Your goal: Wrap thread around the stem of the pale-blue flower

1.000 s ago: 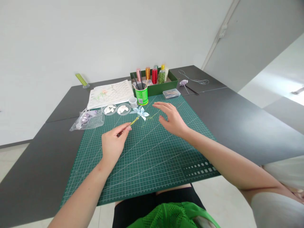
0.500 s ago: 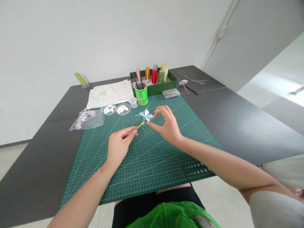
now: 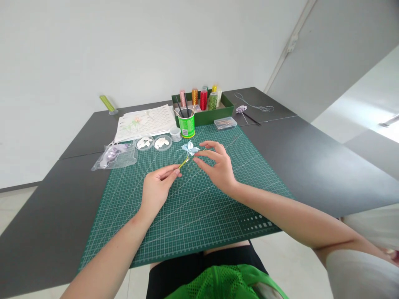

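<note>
A pale blue artificial flower (image 3: 190, 148) on a thin green stem (image 3: 184, 162) is held up above the green cutting mat (image 3: 199, 216). My left hand (image 3: 158, 185) pinches the lower stem between thumb and fingers, with the bloom pointing away from me. Just to the right of the bloom is my right hand (image 3: 218, 165), fingers apart and curved. Its fingertips are right beside the petals and the top of the stem; whether one touches a petal I cannot tell.
Behind the mat stand a green can (image 3: 187, 126) of tools, a dark green box (image 3: 222, 111) with thread spools, and a clear case (image 3: 225, 123). On the left lie papers (image 3: 156, 118), two dishes of white pieces (image 3: 162, 143) and a plastic bag (image 3: 115, 156). A purple flower (image 3: 241, 109) lies back right.
My right hand's fingers have spread from a curled pose and shifted slightly. The blue flower's bloom has turned and tipped a little to the left. My left hand keeps its hold on the stem.
</note>
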